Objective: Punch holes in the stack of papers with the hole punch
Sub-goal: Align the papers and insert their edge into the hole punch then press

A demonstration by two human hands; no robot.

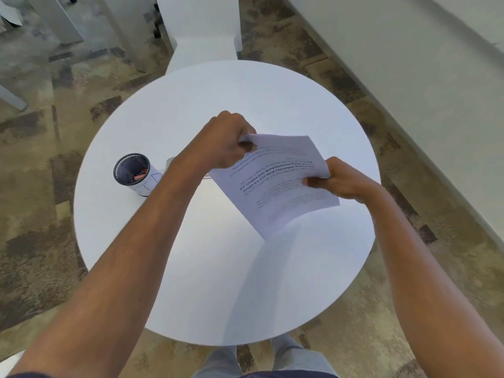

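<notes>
A stack of printed papers (pixel 275 184) hangs tilted above the round white table (pixel 204 268), its lowest corner close to the tabletop. My left hand (pixel 223 143) pinches the stack's far left corner. My right hand (pixel 343 181) grips its right edge. The text on the top sheet faces away from me. A small grey part of an object (pixel 171 161) peeks out behind my left forearm, mostly hidden; I cannot tell whether it is the hole punch.
A black mesh pen cup (pixel 133 171) stands on the table's left side with a small item inside. A white chair (pixel 201 31) sits beyond the far edge. Patterned carpet surrounds the table, and a white wall runs along the right.
</notes>
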